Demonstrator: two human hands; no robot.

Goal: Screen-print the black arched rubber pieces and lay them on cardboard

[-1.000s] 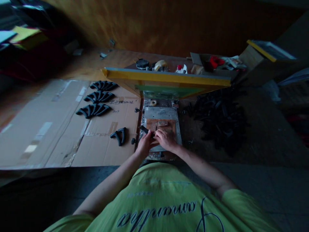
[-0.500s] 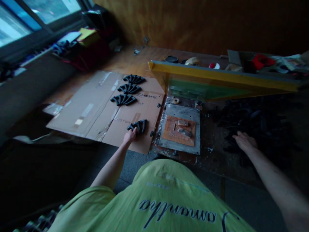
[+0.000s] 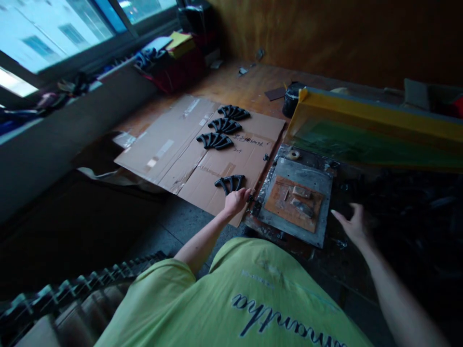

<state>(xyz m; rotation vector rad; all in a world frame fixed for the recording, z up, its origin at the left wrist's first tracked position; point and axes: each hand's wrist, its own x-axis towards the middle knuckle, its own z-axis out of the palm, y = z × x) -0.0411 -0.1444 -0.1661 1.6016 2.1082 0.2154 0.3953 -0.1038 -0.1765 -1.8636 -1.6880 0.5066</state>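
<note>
My left hand is over the front right edge of a cardboard sheet, just below a short fan of black curved parts. Its fingers are curled together towards the right, and what they hold, if anything, is hidden. My right hand is in the air right of a grey metal plate, thumb and forefinger spread apart. Against the dark background I see nothing in it. On the plate is a brown board with small blocks fixed on it.
Three fanned rows of black parts lie farther back on the cardboard. A yellow-edged screen frame slants up behind the plate. Beside it stands a dark pot. Far right is a dark heap of parts. A tape roll sits by the plate.
The view has swung left. My left hand has moved off the short fan of parts towards its right. My right hand has left the dark heap and come nearer the metal plate.
</note>
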